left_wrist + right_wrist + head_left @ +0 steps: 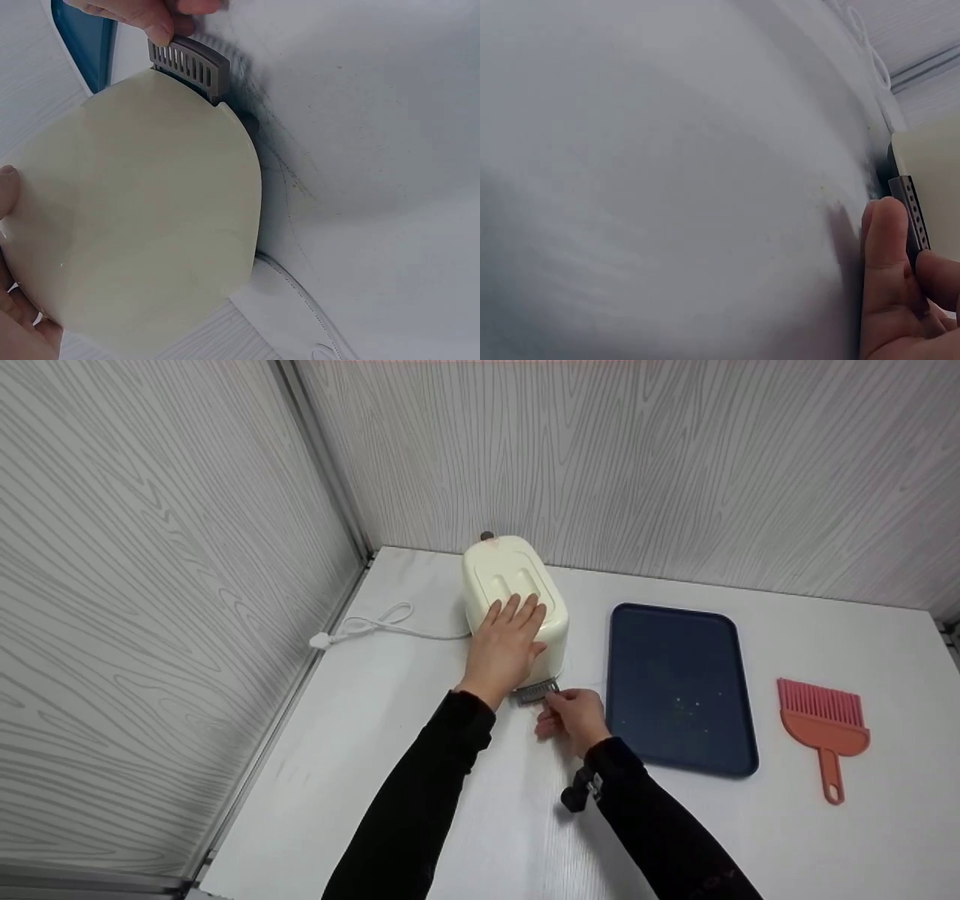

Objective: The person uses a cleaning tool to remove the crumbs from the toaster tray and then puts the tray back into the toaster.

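Note:
A cream toaster stands near the back wall. My left hand rests on its top with the fingers stretched out, pressing on the cover. From the toaster's near end, low down, sticks out a grey slotted crumb tray. My right hand pinches the right part of this tray's edge between thumb and fingers. In the left wrist view the tray's slotted front stands just out past the cream end wall. The right wrist view shows the fingers against the slotted edge; the rest of the tray is hidden inside.
A white cord runs left from the toaster to its plug by the side wall. Right of the toaster lies a dark blue tray with a few crumbs. Farther right is an orange brush with pink bristles.

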Available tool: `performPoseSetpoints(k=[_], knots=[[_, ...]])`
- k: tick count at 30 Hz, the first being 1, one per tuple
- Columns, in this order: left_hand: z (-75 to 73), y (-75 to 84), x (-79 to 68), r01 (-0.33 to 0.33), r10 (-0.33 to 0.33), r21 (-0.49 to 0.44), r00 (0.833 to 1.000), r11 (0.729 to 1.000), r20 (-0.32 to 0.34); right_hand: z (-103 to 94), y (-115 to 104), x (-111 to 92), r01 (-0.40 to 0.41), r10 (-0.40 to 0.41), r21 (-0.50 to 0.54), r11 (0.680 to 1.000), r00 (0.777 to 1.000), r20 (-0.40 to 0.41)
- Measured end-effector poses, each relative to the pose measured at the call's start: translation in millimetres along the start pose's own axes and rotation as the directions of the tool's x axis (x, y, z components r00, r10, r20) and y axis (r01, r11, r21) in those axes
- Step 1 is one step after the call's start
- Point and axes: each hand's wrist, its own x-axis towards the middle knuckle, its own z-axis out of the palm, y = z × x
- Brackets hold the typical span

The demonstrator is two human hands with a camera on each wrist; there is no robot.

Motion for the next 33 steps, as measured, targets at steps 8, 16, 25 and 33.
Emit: performPoseSetpoints(k=[8,16,25,33], knots=[[0.1,-0.6,-1.2,0.013,-0.013,-0.032,1.000,0.999,0.012,-4.0,-4,4,0.207,-0.264,-0.543,0.814,0.964,-0.029],[1.2,-0.4,-0.9,0.008,-0.008,-0.030,1.000,1.000,-0.005,-7.7,-5,11,0.323,-0.574,-0.818,0.476,0.819,-0.010],[3.2,-0.6,-0.8,0.010,-0.010,-0.017,1.000,1.000,-0.015,-10.3,-10,20,0.395,-0.479,-0.810,0.434,0.862,0.163],[3.9,-0.4,0.1,0.006,-0.006,-0.016,1.000,1.000,-0.017,-12.2,-10,21,0.382,-0.444,-0.795,0.472,0.882,0.160]])
